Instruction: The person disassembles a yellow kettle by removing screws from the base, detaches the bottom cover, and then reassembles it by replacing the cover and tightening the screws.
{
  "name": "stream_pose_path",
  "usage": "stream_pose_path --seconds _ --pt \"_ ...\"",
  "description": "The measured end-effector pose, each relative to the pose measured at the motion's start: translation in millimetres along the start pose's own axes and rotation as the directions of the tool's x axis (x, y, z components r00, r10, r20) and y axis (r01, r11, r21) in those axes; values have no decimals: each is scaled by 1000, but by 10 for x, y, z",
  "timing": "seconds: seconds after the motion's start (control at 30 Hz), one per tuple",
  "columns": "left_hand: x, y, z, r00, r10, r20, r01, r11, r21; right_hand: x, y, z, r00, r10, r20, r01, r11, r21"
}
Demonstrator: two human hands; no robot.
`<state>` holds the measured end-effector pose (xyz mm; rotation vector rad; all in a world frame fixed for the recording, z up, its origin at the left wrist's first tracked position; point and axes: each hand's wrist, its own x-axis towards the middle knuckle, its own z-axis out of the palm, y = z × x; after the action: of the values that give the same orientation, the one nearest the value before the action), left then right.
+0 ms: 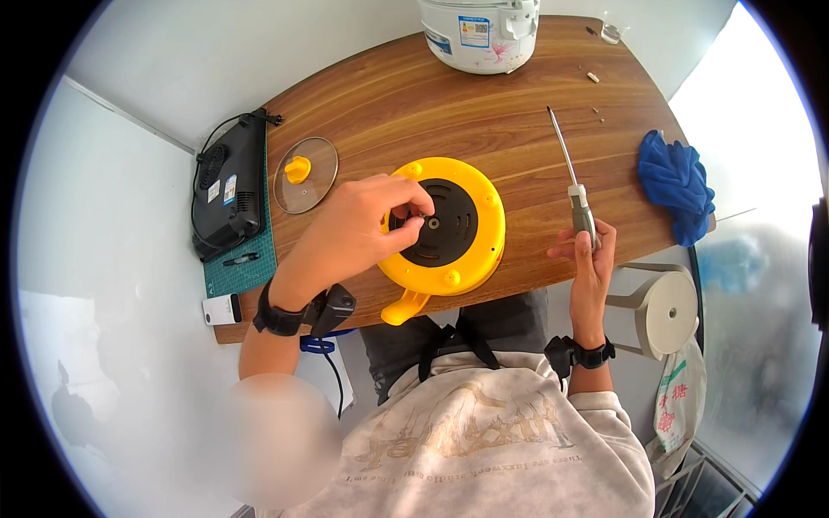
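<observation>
A yellow pot [489, 246] with a stubby side handle lies bottom up near the front edge of the table. Its round black base plate [451, 246] has slots and a small hole in the middle. Over this plate, my left hand [358, 224] has thumb and forefinger pinched just left of the hole; anything between them is too small to make out. To the right, my right hand [594, 263] grips a screwdriver [580, 207] by its grey and white handle, its shaft pointing up and away from the pot.
Left of the pot lie a glass lid [319, 188] with a yellow knob and a black appliance [231, 186] on a green mat [259, 269]. At the back stands a white rice cooker [479, 52]. A blue cloth [673, 181] hangs over the right edge, above a stool [669, 312].
</observation>
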<state>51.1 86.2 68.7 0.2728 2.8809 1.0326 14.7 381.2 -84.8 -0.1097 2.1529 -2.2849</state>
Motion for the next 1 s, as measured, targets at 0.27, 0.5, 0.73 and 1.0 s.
stream_pose_path --seconds 0.27,0.5,0.73,1.0 --pt "7 -14 58 998 -12 -62 15 999 42 -4 36 -6 1000 1 5 -2 1000 24" --pt "3 -137 159 992 78 -97 -62 986 156 -11 44 -16 1000 19 -10 -19 1000 7" --pt "0 -176 208 990 101 -102 -80 979 188 -13 17 4 1000 28 -9 -28 1000 6" --pt "-18 -205 235 987 115 -116 -96 983 156 -13 31 4 1000 26 -5 -26 1000 7"
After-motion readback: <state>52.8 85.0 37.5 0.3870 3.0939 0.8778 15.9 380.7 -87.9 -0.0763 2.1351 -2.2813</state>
